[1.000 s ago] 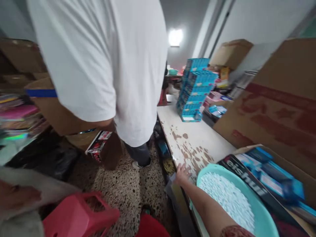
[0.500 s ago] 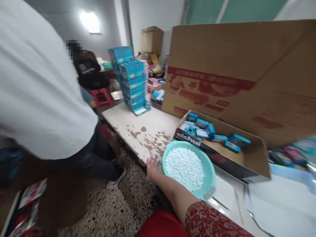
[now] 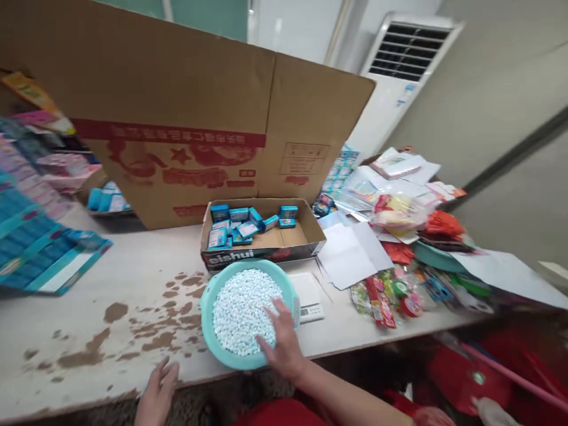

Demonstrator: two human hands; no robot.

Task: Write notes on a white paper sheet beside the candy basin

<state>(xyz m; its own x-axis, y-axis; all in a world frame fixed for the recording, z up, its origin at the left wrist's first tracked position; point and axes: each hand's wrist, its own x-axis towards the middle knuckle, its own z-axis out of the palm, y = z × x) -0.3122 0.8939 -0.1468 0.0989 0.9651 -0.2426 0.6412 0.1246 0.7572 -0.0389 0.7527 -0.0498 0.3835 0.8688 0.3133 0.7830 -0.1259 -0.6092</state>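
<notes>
A teal basin [image 3: 208, 302] full of small pale blue-white pellets [image 3: 239, 310] sits at the table's near edge. My right hand [image 3: 281, 343] rests flat on the pellets at the basin's near right rim, fingers spread. My left hand [image 3: 157, 393] lies on the table's front edge, left of the basin, fingers loose and holding nothing. Behind the basin stands a low cardboard tray [image 3: 306, 236] with several small blue boxes [image 3: 242, 222].
A small white scale [image 3: 308, 296] sits right of the basin. A big folded carton [image 3: 186, 118] stands upright at the back. Blue box stacks [image 3: 39, 248] are at left; papers and snack packets [image 3: 390, 254] pile at right. Brown stains [image 3: 146, 319] mark the table [image 3: 133, 266].
The view swung right from the aisle and a person in a white shirt toward the table. My right hand moved from the table edge onto the pellets; my left hand came into view.
</notes>
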